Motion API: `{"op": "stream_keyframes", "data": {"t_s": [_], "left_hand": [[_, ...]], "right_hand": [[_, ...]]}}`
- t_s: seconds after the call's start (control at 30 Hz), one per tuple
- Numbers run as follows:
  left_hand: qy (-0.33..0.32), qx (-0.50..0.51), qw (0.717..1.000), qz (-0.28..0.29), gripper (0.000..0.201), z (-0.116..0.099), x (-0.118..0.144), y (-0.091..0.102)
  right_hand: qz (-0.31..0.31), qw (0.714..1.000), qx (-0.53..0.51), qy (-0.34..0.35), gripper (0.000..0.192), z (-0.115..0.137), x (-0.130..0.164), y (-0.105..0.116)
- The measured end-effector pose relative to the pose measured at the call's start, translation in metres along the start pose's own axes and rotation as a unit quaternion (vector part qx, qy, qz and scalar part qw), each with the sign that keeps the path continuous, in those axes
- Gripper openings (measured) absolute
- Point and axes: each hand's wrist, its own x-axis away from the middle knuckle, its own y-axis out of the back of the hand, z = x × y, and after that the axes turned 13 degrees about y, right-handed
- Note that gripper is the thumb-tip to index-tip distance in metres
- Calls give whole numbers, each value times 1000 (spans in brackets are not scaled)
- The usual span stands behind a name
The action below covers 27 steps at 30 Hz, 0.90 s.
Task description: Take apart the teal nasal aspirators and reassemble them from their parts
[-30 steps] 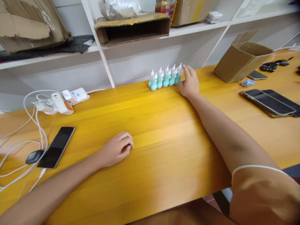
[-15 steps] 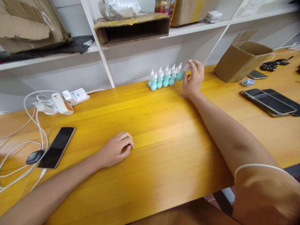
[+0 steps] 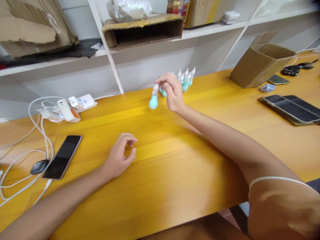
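The small bottle, teal with a white cap, hung in the air above the far middle part of the table. It was gripped at its cap by the fingertips of the right hand, so the round body pointed down, just left of the hand and below the fingers. As far as I could judge, 1 bottle was picked out from the group and not yet set down anywhere. The other bottles stood together near the far edge of the table, just behind the right hand; their number I could not count well. The left hand rested on the table nearer to the front edge, well apart from the bottle, half curled and holding nothing. A phone lay near the left edge.
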Motion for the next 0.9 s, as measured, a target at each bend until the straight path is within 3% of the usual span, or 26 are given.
{"op": "stream_keyframes", "data": {"t_s": [0.07,0.1,0.2,0.3,0.43,0.5,0.57,0.67,0.8,0.9], "left_hand": [[40,49,993,-100,29,7,-1,-1],[64,77,987,-122,33,11,-2,-1],[138,116,980,-84,31,16,-9,-2],[143,52,988,-14,23,12,-12,-1],[109,-50,993,-1,18,1,-9,-1],[93,-104,990,12,14,-2,-5,-2],[54,-147,986,49,20,-3,-1,-4],[-18,-205,976,77,33,1,3,-6],[-120,-268,955,33,41,5,5,-9],[-159,-287,944,37,42,5,3,-8]], "right_hand": [[6,994,-103,27,54,33,7,-20],[16,984,-174,35,54,50,13,-28],[81,942,-316,72,44,95,32,-43],[128,908,-391,77,36,119,51,-47],[155,922,-354,24,39,115,66,-42],[222,931,-289,-4,44,109,69,-36],[307,920,-242,-5,53,109,73,-28],[380,901,-202,56,67,116,83,-19],[387,902,-159,109,71,120,100,-18],[406,880,-186,164,70,110,105,-24]]}}
